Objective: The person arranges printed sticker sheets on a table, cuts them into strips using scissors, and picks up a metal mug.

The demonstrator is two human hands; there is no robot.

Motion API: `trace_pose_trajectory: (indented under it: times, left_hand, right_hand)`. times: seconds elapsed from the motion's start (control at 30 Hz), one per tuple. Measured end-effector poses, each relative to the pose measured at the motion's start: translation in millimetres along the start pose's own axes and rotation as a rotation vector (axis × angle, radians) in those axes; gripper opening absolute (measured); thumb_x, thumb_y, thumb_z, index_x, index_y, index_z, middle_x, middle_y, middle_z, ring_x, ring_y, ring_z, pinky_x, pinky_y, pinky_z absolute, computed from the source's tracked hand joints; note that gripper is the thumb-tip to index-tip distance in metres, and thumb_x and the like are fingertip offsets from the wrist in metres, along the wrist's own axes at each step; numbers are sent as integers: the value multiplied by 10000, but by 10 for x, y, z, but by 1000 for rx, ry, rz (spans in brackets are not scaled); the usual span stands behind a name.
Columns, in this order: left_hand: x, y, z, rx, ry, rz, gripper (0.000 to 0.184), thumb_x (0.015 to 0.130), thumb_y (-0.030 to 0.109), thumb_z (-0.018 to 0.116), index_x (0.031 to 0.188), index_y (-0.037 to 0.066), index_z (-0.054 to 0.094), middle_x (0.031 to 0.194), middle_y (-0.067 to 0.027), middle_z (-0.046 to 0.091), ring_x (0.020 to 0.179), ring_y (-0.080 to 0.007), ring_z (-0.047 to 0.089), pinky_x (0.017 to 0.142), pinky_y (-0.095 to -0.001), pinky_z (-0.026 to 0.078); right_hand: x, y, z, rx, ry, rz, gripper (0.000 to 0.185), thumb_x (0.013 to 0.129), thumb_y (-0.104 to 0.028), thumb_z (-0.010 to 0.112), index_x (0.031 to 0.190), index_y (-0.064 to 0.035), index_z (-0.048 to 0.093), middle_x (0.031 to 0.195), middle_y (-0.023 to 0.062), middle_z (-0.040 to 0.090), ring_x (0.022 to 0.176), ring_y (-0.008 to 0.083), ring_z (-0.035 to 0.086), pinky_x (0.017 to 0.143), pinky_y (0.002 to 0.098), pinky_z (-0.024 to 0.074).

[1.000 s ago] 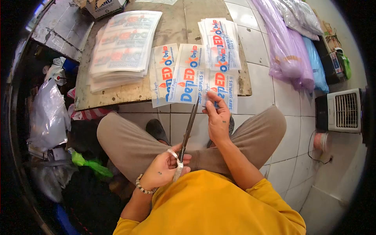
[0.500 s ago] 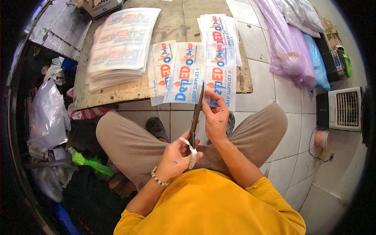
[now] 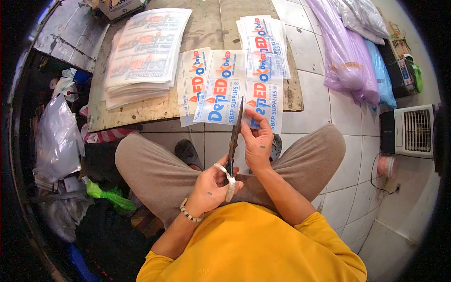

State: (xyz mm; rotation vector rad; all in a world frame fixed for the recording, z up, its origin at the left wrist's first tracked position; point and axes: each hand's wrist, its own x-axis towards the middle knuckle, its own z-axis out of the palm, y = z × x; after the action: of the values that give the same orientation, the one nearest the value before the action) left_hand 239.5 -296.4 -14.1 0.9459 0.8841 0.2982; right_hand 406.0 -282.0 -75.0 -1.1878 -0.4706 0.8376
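My left hand, with a beaded bracelet at the wrist, is closed around the handles of long dark scissors. One handle loop is wrapped in white. The blades look nearly together and point away from me, their tips over the printed sheet with red and blue lettering. My right hand pinches the lower edge of that sheet between thumb and fingers, just right of the blades. The sheet is translucent and reaches over the table's near edge. Whether the blades are through it here, I cannot tell.
On the wooden table lie a thick stack of printed sheets at left and a smaller pile at right. Purple plastic rolls and a white vented appliance stand right. Plastic bags crowd the left.
The scissors' tips and my right hand have shifted very slightly left. Both hands keep their grips, and the sheet is almost where it was.
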Motion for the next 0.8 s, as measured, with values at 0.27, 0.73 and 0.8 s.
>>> trace_pose_trajectory:
  times: [0.27,0.73,0.8]
  left_hand:
    - [-19,-9,2,-13,17,-22,810,805,-29,765,1488,-45,329,1205,-176,650,1074,-185,643,895,-303,545]
    - [-59,43,20,-42,47,-26,782,820,-27,753,1478,-63,332,1176,-212,666,1008,-187,680,830,-281,571]
    - [-54,18,14,-23,48,-4,781,818,-24,758,1476,-62,338,1168,-212,668,996,-185,683,818,-278,573]
  right_hand:
    - [-21,-53,54,-22,14,-10,303,929,-37,659,1226,-25,603,963,19,672,773,44,599,648,186,471]
    - [-17,5,32,3,4,20,309,927,-35,663,1231,-31,602,1006,32,668,821,64,611,695,208,495]
    - [-19,14,21,-3,-1,30,310,925,-31,665,1229,-31,602,1017,35,665,829,69,613,703,213,499]
